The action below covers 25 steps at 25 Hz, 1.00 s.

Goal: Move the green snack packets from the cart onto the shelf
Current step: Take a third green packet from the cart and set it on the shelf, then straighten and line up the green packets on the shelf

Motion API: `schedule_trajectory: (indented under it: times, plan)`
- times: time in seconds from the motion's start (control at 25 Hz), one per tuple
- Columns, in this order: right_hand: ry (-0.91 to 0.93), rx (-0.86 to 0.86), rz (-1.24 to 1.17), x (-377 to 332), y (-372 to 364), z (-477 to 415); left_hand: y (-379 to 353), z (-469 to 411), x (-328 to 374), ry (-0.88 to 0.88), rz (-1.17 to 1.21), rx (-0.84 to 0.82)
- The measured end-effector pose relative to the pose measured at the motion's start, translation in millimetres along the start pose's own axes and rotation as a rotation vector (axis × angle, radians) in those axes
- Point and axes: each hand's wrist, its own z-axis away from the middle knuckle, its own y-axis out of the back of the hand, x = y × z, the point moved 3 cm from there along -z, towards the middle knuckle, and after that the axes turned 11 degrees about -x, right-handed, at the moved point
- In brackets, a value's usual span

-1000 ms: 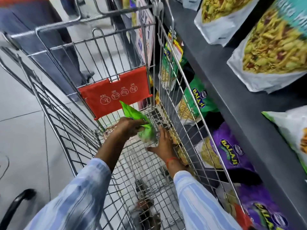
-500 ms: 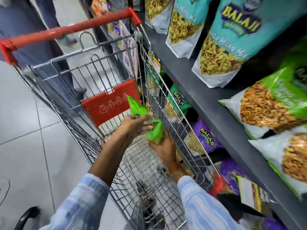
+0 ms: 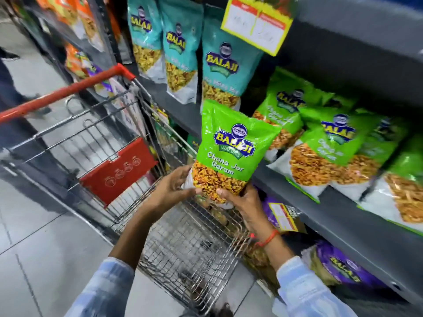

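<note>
I hold a green snack packet [image 3: 231,152] upright above the wire cart [image 3: 183,236], its printed front facing me. My left hand [image 3: 171,188] grips its lower left corner and my right hand [image 3: 240,202] grips its bottom from the right. The packet is level with the dark shelf [image 3: 332,209], just left of several green packets [image 3: 327,143] lying there. The cart basket below my hands looks bare of green packets.
Teal packets [image 3: 180,56] stand on the shelf behind the held one. Purple packets [image 3: 338,264] fill the lower shelf. A yellow price tag [image 3: 256,24] hangs above. The cart has a red handle [image 3: 61,94] and red seat flap [image 3: 119,170]. A person's legs [image 3: 9,88] are at the far left.
Both hands lifted the green packet out of the cart basket, turned it upright and brought it up and right toward the shelf. My view rose from the cart to the shelves.
</note>
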Motion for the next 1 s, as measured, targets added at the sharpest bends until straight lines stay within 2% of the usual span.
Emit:
schedule_trajectory:
  times: [0.2,0.32,0.44,0.64,0.8,0.92,1.0]
  plan:
    - [0.044,0.189,-0.012,-36.2,72.3,48.3,-72.3,-37.4,27.6,-0.080,-0.038,-0.078]
    - [0.103,0.344,0.082,-45.2,116.8,75.3,-123.7,-61.1,37.9,-0.153,-0.039,-0.111]
    - [0.159,0.514,0.097,-46.7,164.6,101.0,-178.7,-88.0,40.5,-0.200,-0.139,-0.163]
    - [0.191,0.706,0.050,-31.4,225.2,129.4,-266.4,-114.1,38.4,-0.227,-0.313,-0.129]
    - [0.171,0.774,0.031,-17.8,251.7,127.8,-299.8,-125.4,40.3,-0.261,-0.394,-0.011]
    - [0.084,0.670,0.085,-11.8,260.9,119.8,-307.0,-131.0,33.7,-0.313,-0.479,0.027]
    - [0.062,0.580,0.109,-5.8,268.4,115.1,-303.2,-136.3,27.6,-0.273,-0.461,0.025]
